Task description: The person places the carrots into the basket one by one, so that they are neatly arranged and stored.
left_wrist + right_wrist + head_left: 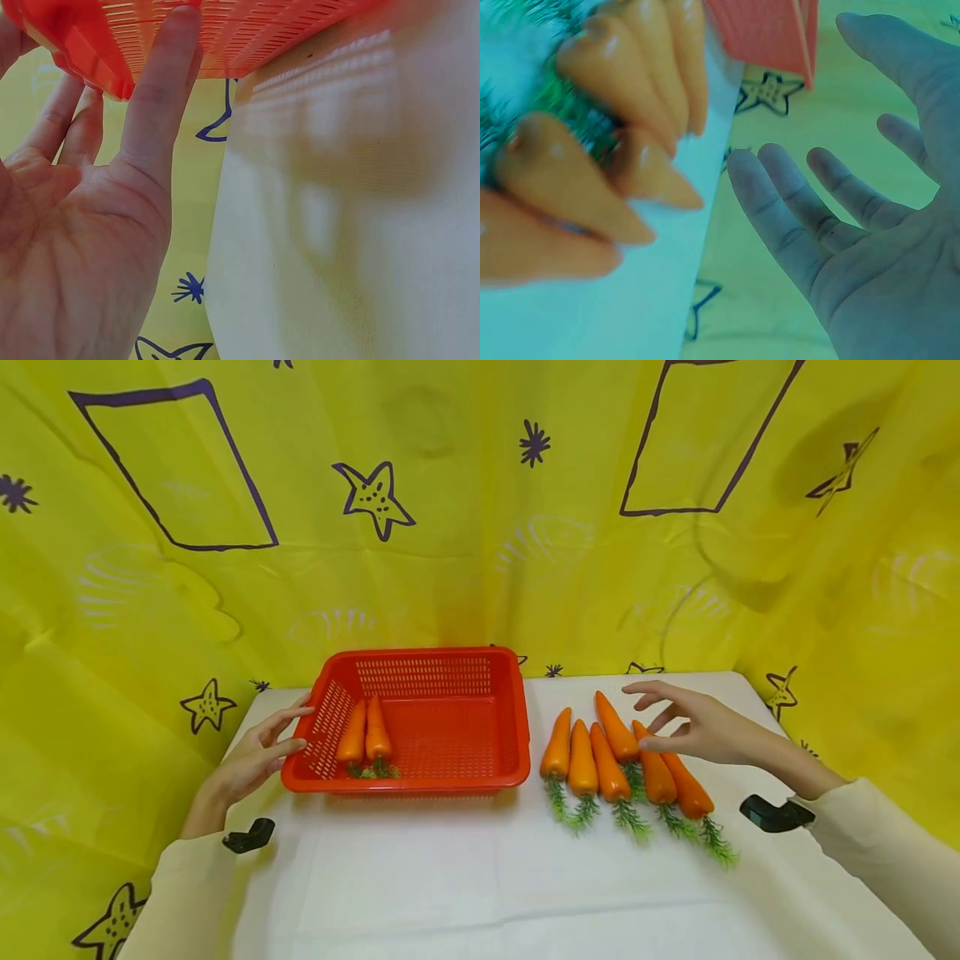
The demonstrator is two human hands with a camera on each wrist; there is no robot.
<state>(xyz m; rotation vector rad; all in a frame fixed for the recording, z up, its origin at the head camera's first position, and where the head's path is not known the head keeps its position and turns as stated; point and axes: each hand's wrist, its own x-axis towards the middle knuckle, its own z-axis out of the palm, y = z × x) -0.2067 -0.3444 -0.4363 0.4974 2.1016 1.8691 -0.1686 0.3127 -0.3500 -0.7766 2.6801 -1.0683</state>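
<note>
At the left end of the red plastic basket (450, 785), my left hand (251, 760) touches the outer side with mostly straight fingers. In the left wrist view the extended thumb (154, 97) lies against the slotted wall (247, 34). Two orange carrots (377, 735) with green tops lie inside the basket, at its left. My right hand (693, 727) hovers with spread, slightly bent fingers above a group of several carrots (581, 760) right of the basket. Nothing is between its fingers; the right wrist view shows the palm (900, 285) apart from the carrots (570, 180).
A white-covered table (480, 868) carries everything. Behind it and at both sides hangs a yellow curtain (465, 585) with dark star drawings. The loose carrots lie side by side, their green leaves (630, 818) toward the near edge.
</note>
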